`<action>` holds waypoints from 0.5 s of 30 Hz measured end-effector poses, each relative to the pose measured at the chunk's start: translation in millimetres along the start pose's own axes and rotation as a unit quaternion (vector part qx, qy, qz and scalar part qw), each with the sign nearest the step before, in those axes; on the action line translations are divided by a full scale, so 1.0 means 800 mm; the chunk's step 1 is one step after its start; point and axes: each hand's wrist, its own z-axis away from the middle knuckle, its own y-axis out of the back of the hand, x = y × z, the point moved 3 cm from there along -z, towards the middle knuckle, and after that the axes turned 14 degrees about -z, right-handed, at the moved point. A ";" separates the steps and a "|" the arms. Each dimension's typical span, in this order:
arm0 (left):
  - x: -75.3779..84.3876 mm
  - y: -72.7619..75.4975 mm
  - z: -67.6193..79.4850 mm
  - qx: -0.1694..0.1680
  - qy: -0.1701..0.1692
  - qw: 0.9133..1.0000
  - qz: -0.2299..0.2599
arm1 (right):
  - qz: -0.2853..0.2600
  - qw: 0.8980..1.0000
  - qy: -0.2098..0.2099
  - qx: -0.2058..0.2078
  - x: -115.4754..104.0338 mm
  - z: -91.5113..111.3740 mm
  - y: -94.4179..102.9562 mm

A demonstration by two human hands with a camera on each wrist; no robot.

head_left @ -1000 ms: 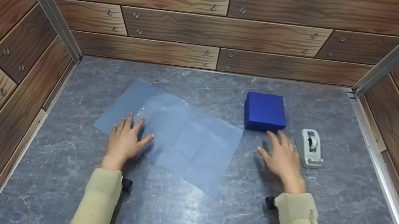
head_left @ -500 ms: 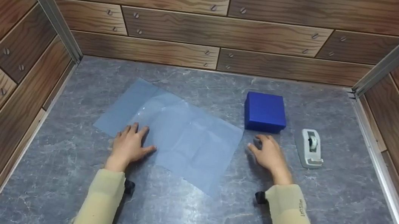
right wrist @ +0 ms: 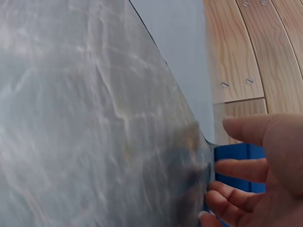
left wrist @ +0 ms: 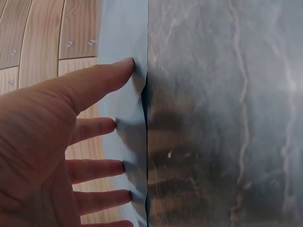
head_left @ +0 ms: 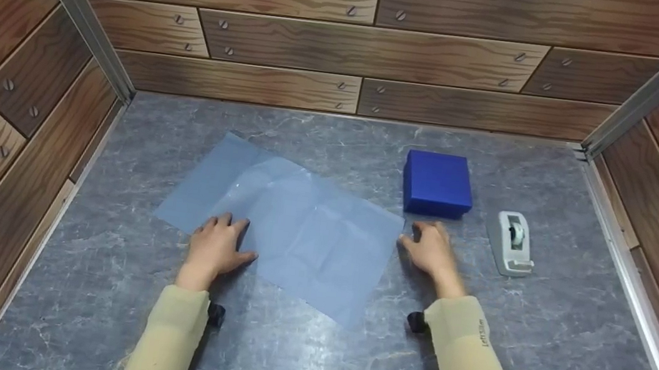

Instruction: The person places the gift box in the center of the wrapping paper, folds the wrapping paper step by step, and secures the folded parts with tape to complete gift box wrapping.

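Observation:
A thin, slightly see-through blue sheet [head_left: 304, 238] with creases lies at an angle on the grey marbled surface. My left hand [head_left: 214, 252] rests at its lower left edge, fingers spread; in the left wrist view the fingertips [left wrist: 124, 71] touch the sheet. At the sheet's right corner is my right hand [head_left: 431, 254], its thumb and fingers bent but apart. The right wrist view shows that corner between thumb and fingers without a clear grip; whether they touch it I cannot tell. A closed blue box [head_left: 438, 182] stands just beyond the right hand.
A pale tape dispenser [head_left: 512, 248] with a roll in it stands to the right of the box. Wood-patterned panels [head_left: 358, 50] wall the surface at the back and both sides, with metal strips [head_left: 634, 317] along the edges.
My right hand has moved left and toward me, from in front of the box to the sheet's corner. The left hand has drawn back toward the sheet's near edge. Box and dispenser stay put.

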 end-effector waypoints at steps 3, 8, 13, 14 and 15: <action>0.002 0.000 0.002 0.000 -0.001 1.000 -0.004 | 0.005 1.000 -0.011 0.012 0.000 -0.002 -0.004; 0.002 0.000 0.002 0.001 0.003 1.000 -0.002 | 0.006 1.000 -0.013 0.022 -0.002 -0.004 -0.009; 0.001 -0.002 0.001 0.000 0.003 1.000 0.000 | -0.022 1.000 -0.013 0.014 -0.005 -0.005 -0.012; 0.001 -0.002 0.001 -0.001 0.003 1.000 0.001 | -0.030 0.999 -0.012 0.015 -0.005 -0.005 -0.013; 0.001 -0.002 0.001 0.000 0.002 1.000 0.002 | -0.039 0.999 -0.011 0.017 -0.006 -0.006 -0.013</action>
